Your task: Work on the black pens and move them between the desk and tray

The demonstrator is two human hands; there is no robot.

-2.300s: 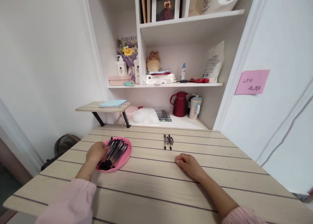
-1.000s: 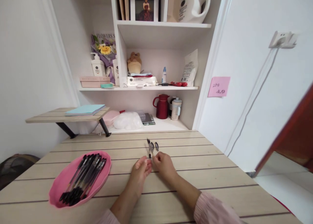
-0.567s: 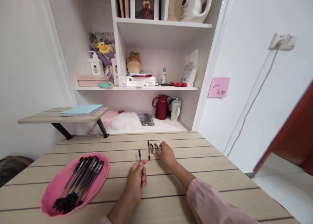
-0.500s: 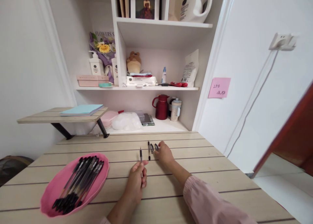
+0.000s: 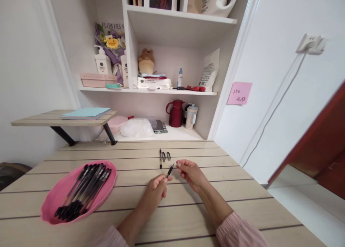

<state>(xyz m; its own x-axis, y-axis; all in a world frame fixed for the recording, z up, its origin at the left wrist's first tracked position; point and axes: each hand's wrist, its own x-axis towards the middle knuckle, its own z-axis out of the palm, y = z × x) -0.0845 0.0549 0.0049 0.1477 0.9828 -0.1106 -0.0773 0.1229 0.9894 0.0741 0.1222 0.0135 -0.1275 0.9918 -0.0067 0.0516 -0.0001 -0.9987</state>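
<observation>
In the head view my left hand (image 5: 155, 191) is closed around a pen with a black grip (image 5: 170, 171), its pointed tip tilted up and to the right. Close to that tip, the thumb and forefinger of my right hand (image 5: 191, 172) are pinched together on something tiny and pale that I cannot make out. Beyond my hands a slim black-ended pen (image 5: 160, 158) lies on the table. Two small dark oval pieces (image 5: 166, 156) lie beside it. To the left, a pink scalloped tray (image 5: 51, 204) holds several black pens (image 5: 84, 189), laid side by side.
The slatted wooden table (image 5: 199, 211) runs up to a white shelf unit (image 5: 172, 92). A small raised stand (image 5: 32, 119) carries light blue paper (image 5: 86, 112) at the back left. A red jug (image 5: 175, 114) and a pale cup (image 5: 191, 116) stand on the bottom shelf.
My right hand has drawn back from the small dark pieces to the pen's tip. My left hand has tilted the pen from upright toward the right. The camera view has shifted slightly.
</observation>
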